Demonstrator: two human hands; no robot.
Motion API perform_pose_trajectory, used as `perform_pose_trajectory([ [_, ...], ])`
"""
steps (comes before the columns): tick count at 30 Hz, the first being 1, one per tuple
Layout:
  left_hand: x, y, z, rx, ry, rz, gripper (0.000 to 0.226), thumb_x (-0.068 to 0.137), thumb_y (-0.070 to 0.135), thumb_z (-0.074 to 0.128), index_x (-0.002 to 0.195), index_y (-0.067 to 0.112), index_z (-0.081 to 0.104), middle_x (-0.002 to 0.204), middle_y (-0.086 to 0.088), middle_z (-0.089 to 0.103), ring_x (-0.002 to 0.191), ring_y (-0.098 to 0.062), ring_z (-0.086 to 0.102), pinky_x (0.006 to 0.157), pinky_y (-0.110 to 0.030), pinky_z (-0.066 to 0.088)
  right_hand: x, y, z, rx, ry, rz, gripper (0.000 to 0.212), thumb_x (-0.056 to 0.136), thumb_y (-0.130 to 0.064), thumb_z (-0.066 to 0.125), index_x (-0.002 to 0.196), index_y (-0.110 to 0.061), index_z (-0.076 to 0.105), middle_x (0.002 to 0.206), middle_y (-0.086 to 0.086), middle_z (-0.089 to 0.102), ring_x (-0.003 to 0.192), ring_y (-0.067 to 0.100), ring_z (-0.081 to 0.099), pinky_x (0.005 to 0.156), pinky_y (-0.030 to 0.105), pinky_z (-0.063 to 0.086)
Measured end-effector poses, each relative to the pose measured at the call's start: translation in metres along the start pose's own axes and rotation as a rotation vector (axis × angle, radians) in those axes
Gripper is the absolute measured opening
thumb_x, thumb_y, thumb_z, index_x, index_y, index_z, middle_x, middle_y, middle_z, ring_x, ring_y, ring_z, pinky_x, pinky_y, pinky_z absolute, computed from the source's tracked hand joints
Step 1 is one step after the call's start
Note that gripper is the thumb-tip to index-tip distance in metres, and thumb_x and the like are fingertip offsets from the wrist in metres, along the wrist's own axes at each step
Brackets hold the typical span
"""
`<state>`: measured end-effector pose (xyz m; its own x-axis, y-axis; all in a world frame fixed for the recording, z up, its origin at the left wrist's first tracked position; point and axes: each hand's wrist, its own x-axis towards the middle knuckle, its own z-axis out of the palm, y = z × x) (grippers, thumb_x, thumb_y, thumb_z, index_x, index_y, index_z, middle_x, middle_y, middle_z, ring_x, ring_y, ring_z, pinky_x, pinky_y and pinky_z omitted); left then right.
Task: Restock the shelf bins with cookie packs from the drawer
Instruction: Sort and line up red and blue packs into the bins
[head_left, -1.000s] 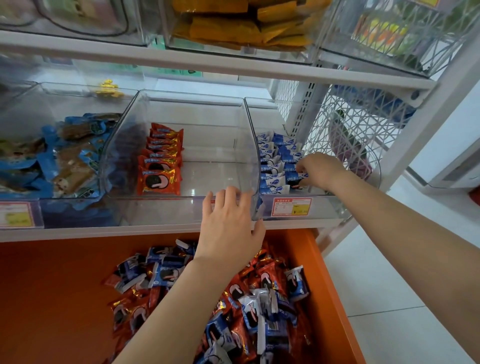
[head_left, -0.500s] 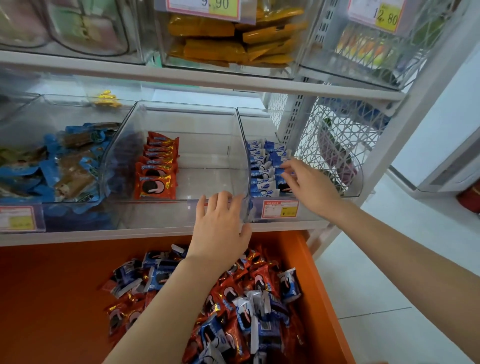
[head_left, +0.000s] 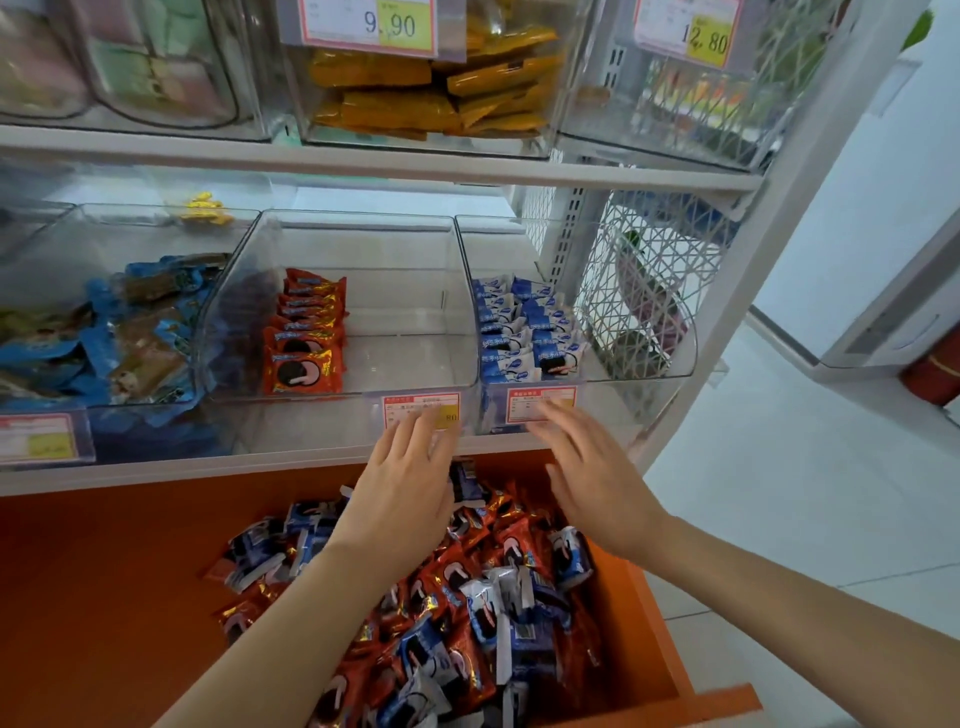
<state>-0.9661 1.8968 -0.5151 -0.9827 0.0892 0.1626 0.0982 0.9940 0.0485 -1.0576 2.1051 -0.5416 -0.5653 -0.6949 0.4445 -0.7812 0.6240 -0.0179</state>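
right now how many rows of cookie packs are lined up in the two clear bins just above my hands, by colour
red row in the centre bin: 1
blue-and-white rows in the right bin: 2
total: 3 rows

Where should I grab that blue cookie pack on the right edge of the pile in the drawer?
Probably pinch the blue pack across its long sides, coming from above with the right hand. It lies on top of the heap by the right wall of the drawer, nothing over it, and that open hand hangs nearest.
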Motion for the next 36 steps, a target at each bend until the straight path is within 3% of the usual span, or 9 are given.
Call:
perform_pose_trajectory([
  [1,-0.003,-0.001,0.007,0.005,0.015,0.031,0.065,0.066,0.025,0.082,0.125,0.009,0.057,0.124,-0.015,0.058,0.114,-0.032,0.058,0.097,-0.041,0.046,-0.005,-0.003,0.003,-0.002,-0.002,-0.066,0.048,0.076,0.002,0.068,0.122,-0.004,0.054,0.131,0.017,0.054,0.127,0.025,0.039,0.111,0.039,0.027],
  [3,-0.011,0.001,0.014,-0.021,-0.038,0.067,0.059,0.065,0.025,0.082,0.118,0.012,0.061,0.113,-0.007,0.060,0.101,-0.024,0.062,0.088,-0.037,0.052,-0.015,-0.007,0.012,-0.001,-0.051,-0.140,0.047,0.071,0.000,0.075,0.114,-0.007,0.058,0.118,0.012,0.062,0.114,0.023,0.052,0.103,0.034,0.038],
  [5,-0.016,0.005,0.022,-0.096,-0.146,0.058,0.049,0.089,0.026,0.060,0.134,0.016,0.046,0.129,-0.003,0.047,0.118,-0.021,0.049,0.103,-0.034,0.039,-0.020,-0.011,0.022,0.028,-0.159,-0.107,0.045,0.072,-0.007,0.077,0.113,-0.011,0.061,0.115,0.005,0.063,0.108,0.019,0.059,0.095,0.031,0.047],
  [7,-0.017,-0.001,0.041,-0.154,-0.207,0.014,0.044,0.099,0.027,0.038,0.142,0.020,0.032,0.139,-0.001,0.036,0.128,-0.019,0.035,0.110,-0.031,0.026,-0.024,-0.014,0.034,0.066,-0.294,-0.021,0.042,0.084,-0.014,0.067,0.124,-0.013,0.055,0.124,0.001,0.056,0.113,0.016,0.056,0.096,0.028,0.046],
  [10,-0.015,-0.007,0.071,-0.254,-0.314,-0.102,0.046,0.099,0.032,0.038,0.143,0.020,0.032,0.139,-0.001,0.036,0.129,-0.019,0.035,0.108,-0.032,0.027,-0.027,-0.011,0.056,0.155,-0.517,0.100,0.042,0.097,-0.018,0.046,0.138,-0.013,0.038,0.137,0.003,0.041,0.122,0.019,0.045,0.102,0.032,0.040],
  [16,-0.016,-0.018,0.139,-0.410,-0.512,-0.293,0.051,0.098,0.041,0.042,0.144,0.019,0.033,0.148,-0.003,0.030,0.137,-0.022,0.031,0.111,-0.037,0.029,-0.031,0.001,0.099,0.253,-0.737,0.337,0.052,0.097,-0.018,0.047,0.144,-0.009,0.029,0.141,0.011,0.037,0.132,0.026,0.036,0.107,0.031,0.031],
  [24,-0.007,-0.013,0.191,-0.605,-0.652,-0.408,0.062,0.098,0.042,0.042,0.151,0.017,0.020,0.157,-0.006,0.020,0.144,-0.024,0.018,0.116,-0.040,0.021,-0.038,0.012,0.158,0.324,-0.753,0.674,0.059,0.095,-0.030,0.053,0.145,-0.011,0.027,0.143,0.015,0.034,0.132,0.032,0.038,0.107,0.048,0.034],
  [28,-0.003,-0.007,0.209,-0.688,-0.677,-0.459,0.063,0.098,0.044,0.042,0.151,0.022,0.018,0.156,-0.004,0.024,0.141,-0.024,0.024,0.113,-0.039,0.023,-0.043,0.013,0.174,0.365,-0.700,0.753,0.059,0.095,-0.024,0.056,0.144,-0.008,0.028,0.147,0.014,0.029,0.134,0.028,0.037,0.106,0.032,0.027],
  [36,0.002,-0.004,0.225,-0.663,-0.618,-0.549,0.065,0.097,0.045,0.045,0.150,0.015,0.022,0.153,-0.009,0.028,0.141,-0.028,0.022,0.113,-0.040,0.023,-0.045,0.017,0.184,0.437,-0.579,0.876,0.060,0.085,-0.022,0.070,0.134,-0.008,0.039,0.139,0.010,0.040,0.128,0.023,0.042,0.094,0.020,0.023],
])
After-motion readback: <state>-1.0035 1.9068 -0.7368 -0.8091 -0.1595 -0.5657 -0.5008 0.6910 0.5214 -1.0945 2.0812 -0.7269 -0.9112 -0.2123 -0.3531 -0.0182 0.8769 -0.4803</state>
